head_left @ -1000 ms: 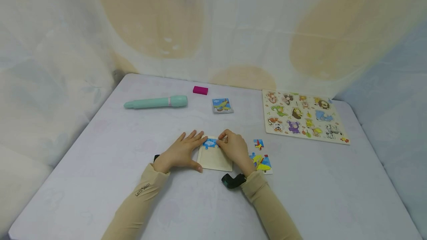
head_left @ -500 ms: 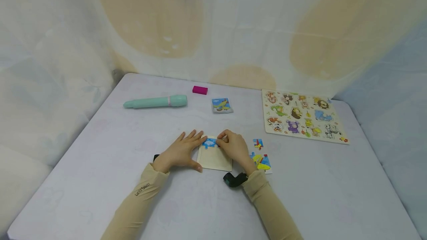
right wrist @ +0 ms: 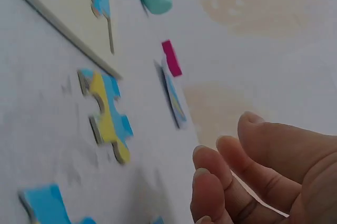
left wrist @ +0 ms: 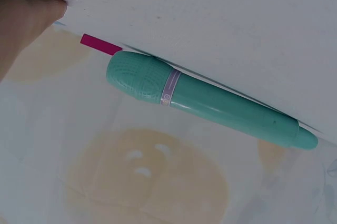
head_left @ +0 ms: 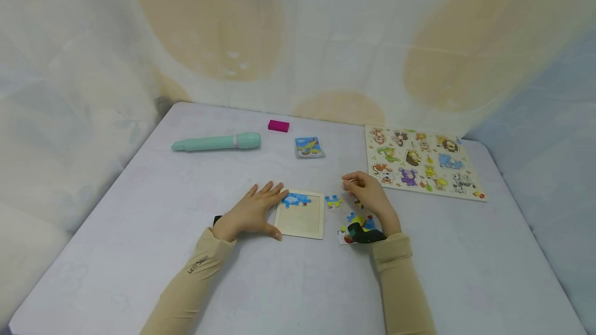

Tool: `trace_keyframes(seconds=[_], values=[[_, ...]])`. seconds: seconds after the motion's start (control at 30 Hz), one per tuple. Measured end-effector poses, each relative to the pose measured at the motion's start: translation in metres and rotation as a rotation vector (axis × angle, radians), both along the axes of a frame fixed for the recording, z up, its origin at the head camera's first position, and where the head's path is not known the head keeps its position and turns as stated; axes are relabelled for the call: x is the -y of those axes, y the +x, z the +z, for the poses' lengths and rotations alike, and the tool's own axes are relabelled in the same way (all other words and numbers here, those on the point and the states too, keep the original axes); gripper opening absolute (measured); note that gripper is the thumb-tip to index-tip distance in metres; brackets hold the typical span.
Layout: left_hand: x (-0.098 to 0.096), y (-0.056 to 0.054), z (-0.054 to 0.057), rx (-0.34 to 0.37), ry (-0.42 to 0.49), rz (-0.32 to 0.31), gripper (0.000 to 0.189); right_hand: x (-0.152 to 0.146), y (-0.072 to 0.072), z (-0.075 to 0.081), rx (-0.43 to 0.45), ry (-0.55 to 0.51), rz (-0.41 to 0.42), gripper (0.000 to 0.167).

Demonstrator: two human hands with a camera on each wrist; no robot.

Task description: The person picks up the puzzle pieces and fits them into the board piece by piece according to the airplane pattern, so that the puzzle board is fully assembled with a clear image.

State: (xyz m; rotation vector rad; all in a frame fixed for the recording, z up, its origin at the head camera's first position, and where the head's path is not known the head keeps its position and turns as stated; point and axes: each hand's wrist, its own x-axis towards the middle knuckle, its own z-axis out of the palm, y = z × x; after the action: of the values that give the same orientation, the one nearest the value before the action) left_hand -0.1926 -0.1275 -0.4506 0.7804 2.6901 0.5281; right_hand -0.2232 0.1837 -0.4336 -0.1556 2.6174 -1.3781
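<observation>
My left hand [head_left: 251, 213] lies with spread fingers along the left side of a small wooden puzzle tray [head_left: 300, 224], fingertips at its upper left corner. Joined blue-and-white jigsaw pieces [head_left: 294, 199] sit in the tray's top left. To the right of the tray, my right hand [head_left: 370, 195] hovers with loosely bent fingers, nothing between them in the right wrist view. A blue-and-yellow jigsaw piece [right wrist: 108, 116] lies on the table between tray and hand. More loose pieces [head_left: 356, 217] are partly hidden under the right hand and its wrist camera [head_left: 365, 234].
Behind the tray lies a wrapped airplane puzzle [head_left: 308, 147], with a magenta block [head_left: 278, 126] farther back. A mint-green microphone-shaped thing [head_left: 216, 142] is at the back left. At the right rests an animal puzzle board [head_left: 414, 162]. Curtains hang round the table.
My right hand has let go of a blue piece at the tray's top and moved right over the loose pieces. The left hand has stayed put.
</observation>
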Motion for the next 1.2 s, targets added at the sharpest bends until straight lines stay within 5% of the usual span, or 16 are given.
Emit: trace_keyframes(seconds=[0.33,1.2], values=[[0.000,0.001,0.001,0.008,-0.005,0.003,0.111,-0.051,0.005,0.000,0.105,0.146,0.056,0.040],[-0.001,0.000,-0.001,0.006,0.004,0.008,0.112,-0.045,0.007,-0.002,0.087,0.136,0.048,0.028]])
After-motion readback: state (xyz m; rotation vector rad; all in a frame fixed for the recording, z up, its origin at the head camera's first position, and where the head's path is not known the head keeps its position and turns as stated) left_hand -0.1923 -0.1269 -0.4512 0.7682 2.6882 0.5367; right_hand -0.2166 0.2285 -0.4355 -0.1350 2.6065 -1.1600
